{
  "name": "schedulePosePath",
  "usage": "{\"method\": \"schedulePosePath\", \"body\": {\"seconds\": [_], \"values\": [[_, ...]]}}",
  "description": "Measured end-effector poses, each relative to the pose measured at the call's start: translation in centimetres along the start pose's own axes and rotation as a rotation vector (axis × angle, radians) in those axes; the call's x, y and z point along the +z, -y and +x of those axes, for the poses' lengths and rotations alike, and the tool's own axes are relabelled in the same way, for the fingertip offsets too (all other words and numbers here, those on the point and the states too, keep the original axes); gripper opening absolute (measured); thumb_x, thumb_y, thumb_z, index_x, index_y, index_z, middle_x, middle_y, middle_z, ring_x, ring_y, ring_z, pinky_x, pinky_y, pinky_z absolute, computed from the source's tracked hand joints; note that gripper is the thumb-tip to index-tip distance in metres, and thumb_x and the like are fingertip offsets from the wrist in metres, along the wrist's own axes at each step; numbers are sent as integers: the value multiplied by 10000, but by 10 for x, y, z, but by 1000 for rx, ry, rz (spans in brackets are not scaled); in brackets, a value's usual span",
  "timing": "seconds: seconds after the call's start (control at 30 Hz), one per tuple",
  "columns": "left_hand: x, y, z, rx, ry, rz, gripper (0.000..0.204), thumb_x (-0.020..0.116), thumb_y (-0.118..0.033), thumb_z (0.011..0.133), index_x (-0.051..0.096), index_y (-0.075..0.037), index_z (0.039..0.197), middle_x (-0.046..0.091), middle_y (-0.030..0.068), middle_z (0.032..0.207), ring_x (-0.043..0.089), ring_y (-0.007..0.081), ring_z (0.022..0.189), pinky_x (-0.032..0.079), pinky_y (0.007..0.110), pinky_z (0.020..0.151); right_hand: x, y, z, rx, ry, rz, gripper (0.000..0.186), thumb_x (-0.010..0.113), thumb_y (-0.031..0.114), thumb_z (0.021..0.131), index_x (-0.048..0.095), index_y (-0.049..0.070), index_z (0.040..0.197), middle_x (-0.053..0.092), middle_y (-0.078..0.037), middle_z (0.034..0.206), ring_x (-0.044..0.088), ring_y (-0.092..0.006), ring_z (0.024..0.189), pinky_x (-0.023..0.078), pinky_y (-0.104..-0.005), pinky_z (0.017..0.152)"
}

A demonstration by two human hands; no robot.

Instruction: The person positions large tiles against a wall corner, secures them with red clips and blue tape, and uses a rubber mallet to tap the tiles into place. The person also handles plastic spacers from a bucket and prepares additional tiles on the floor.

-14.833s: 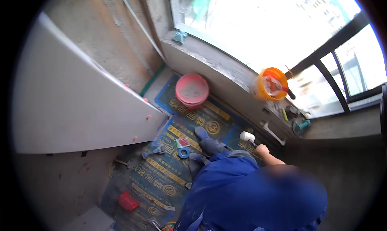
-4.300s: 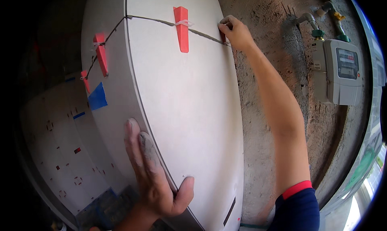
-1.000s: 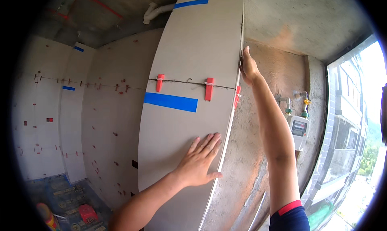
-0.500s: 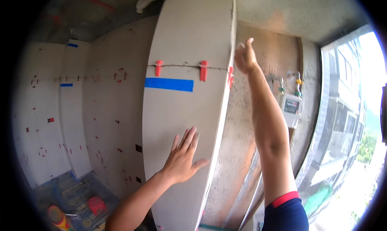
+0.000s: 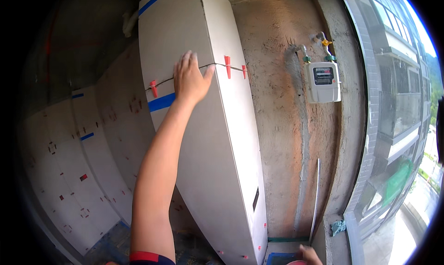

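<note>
My left hand (image 5: 190,77) is raised against the front face of a tall tile-clad column (image 5: 203,140). Its fingers are stretched out and lie over the horizontal joint between two large pale tiles, with the thumb reaching to the column's corner. Beside the hand a strip of blue tape (image 5: 162,102) crosses the tile. A red tile-levelling wedge (image 5: 153,88) sits in the joint to the left; another red wedge (image 5: 227,67) stands on the right-hand face. Low at the bottom edge, my right hand (image 5: 311,255) shows only partly, near a blue-edged thing (image 5: 280,257); its grip is hidden.
A white gas meter (image 5: 323,82) with pipes hangs on the rough plaster wall (image 5: 277,126) to the right. Below it a thin pale strip (image 5: 316,195) leans upright. A window (image 5: 393,103) runs down the far right, with a teal cloth (image 5: 338,227) by its sill.
The view has swung right. My left hand has risen from the lower tile to the joint. My right hand has left the column's upper right edge and dropped to the bottom.
</note>
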State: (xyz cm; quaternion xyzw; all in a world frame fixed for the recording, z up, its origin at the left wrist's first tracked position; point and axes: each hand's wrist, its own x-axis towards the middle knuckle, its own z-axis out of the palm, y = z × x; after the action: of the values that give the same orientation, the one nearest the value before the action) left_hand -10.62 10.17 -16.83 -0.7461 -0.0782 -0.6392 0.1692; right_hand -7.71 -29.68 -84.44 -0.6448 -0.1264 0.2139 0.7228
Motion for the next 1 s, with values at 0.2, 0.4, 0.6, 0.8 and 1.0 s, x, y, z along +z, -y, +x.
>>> {"method": "schedulePosePath", "body": {"seconds": [0.2,0.4,0.6,0.8,1.0], "values": [[42,-27,47,-322,33,67,772,567,-435,827,318,64,1360,275,212,1456,267,295,1362,144,464,1130,-86,-184,-148,487,-127,-123,252,468,290,944,542,62,865,570,-136,758,560,-317,683,485,-390,591],[56,-41,44,-309,104,-46,781,577,-355,787,264,3,1406,238,167,1489,231,266,1381,123,477,1131,-152,-253,-141,493,-108,-109,322,503,342,902,586,75,1061,651,-94,900,629,-211,786,508,-362,614],[-1,-23,-21,-255,226,-321,648,618,-313,784,432,-6,1323,420,178,1387,328,293,1335,88,463,1133,-62,-83,-107,479,-340,219,230,562,253,893,606,35,950,601,-56,769,564,-173,623,475,-288,530],[9,-106,-387,-506,280,-651,398,651,-248,777,562,-23,1092,563,146,1122,495,265,1073,303,421,909,-152,-222,-105,352,-286,1,220,562,240,903,610,25,895,577,-67,717,575,-196,608,473,-296,508],[-169,-70,-852,-1482,1028,-219,222,682,-208,756,664,-38,898,674,121,891,647,232,822,489,375,691,-87,-144,-204,527,-74,-509,284,549,283,910,614,7,885,582,-95,721,576,-199,624,470,-326,517]]}}
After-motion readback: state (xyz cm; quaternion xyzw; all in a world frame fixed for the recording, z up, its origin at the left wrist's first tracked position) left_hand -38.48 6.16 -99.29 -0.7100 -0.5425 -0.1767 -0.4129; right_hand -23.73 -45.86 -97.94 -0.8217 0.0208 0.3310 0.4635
